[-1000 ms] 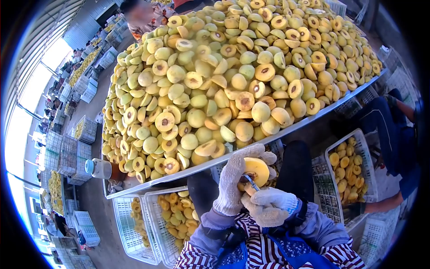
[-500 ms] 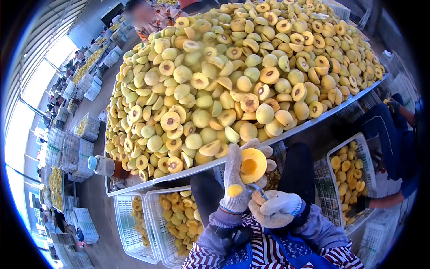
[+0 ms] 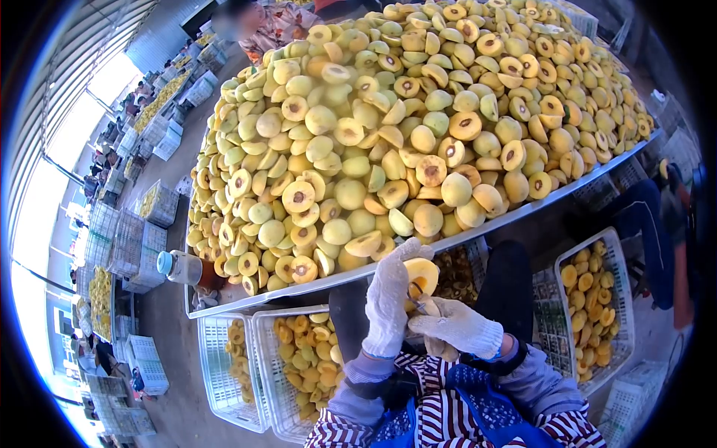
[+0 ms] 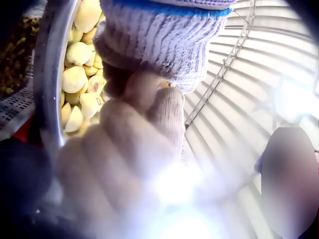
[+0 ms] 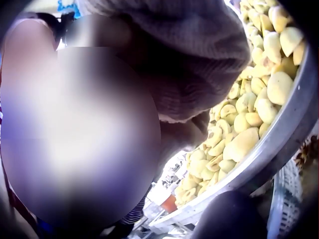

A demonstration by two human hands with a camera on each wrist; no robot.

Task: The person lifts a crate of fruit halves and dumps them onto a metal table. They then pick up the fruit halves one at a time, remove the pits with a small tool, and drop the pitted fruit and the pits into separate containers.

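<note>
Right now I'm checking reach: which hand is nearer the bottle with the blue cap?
Left. The left hand holds a peach half closer to the bottle; the right hand is beyond it, farther away.

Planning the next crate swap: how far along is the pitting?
Done: pitted halves fill the left crate and the right crate. In hand: the left hand grips a peach half while the right hand works a small tool into it. Left: the heaped peach pile on the metal table, many halves with pits.
</note>
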